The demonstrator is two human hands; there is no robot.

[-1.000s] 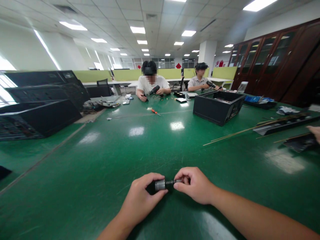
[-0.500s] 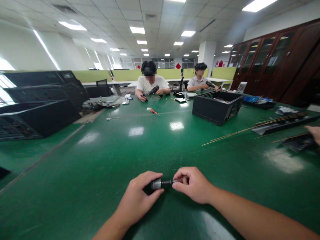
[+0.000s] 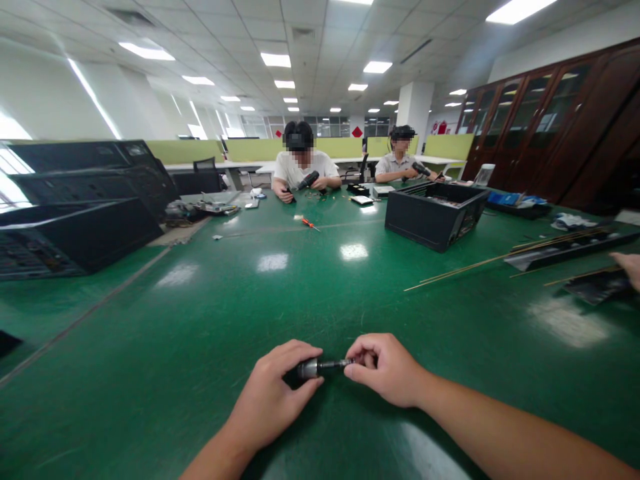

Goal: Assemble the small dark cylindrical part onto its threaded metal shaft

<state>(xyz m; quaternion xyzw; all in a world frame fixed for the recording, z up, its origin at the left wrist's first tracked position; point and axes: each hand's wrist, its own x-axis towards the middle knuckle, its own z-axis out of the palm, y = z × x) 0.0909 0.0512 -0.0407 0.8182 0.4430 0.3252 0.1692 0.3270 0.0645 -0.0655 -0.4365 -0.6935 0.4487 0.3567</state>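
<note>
A green tabletop [image 3: 200, 320] filled most of the lower field. A dark wooden cabinet [image 3: 530, 110] with glazed doors stood along the far right. At the far side of the tabletop sat two co-workers: one in a white top [image 3: 323, 167], one in a pale collared shirt [image 3: 393, 167]. Black computer cases [image 3: 120, 233] were massed at the left, and an open black case [image 3: 420, 217] rested right of centre. Thin yellowish rods [image 3: 465, 267] extended toward the right edge, where part of another person's hand [image 3: 631, 267] entered the field.

In the foreground, the left hand [image 3: 270, 390] and the right hand [image 3: 393, 373] faced one another, slightly apart. Beyond them, near the white-topped co-worker, lay an orange-handled screwdriver [image 3: 309, 223].

The metal cylinder [image 3: 309, 369] lay within the curve of the left hand, gripped between thumb and fingers, low over the near part of the tabletop; whether it touched the surface could not be told. A dark, slender shaft [image 3: 331, 365] projected from its end toward the right hand, whose thumb and forefinger pinched the shaft's far end.
</note>
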